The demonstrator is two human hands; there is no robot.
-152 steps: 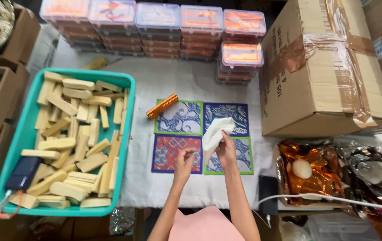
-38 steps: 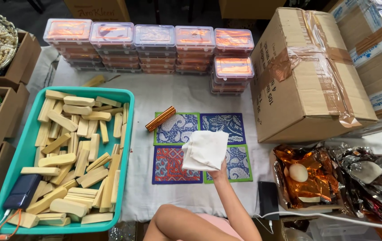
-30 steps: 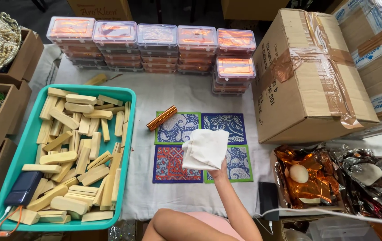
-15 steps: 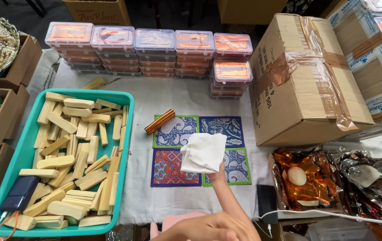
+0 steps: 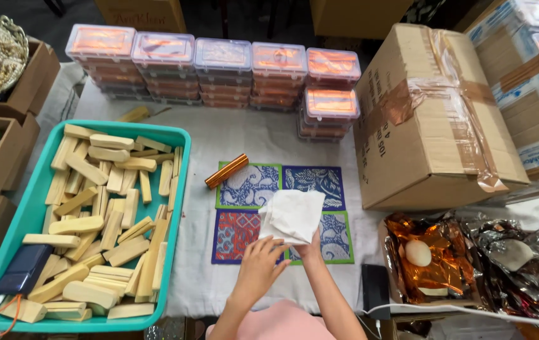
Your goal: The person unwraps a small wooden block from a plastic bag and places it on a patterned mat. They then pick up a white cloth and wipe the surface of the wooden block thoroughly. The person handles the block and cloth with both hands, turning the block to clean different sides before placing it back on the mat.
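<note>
Left hand (image 5: pixel 262 259) rejoined right hand (image 5: pixel 310 250) pinching white cloth (image 5: pixel 292 215); cloth-covered table (image 5: pixel 244 135).

White cloth (image 5: pixel 293 215); teal tray (image 5: pixel 178 135); blue/red patterned mats (image 5: pixel 314 178).

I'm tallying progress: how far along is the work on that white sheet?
Done: four patterned squares lie in a block on the cloth. In hand: both hands, left and right, hold the white sheet over them. Left: the tray is full of wooden blocks.
</note>
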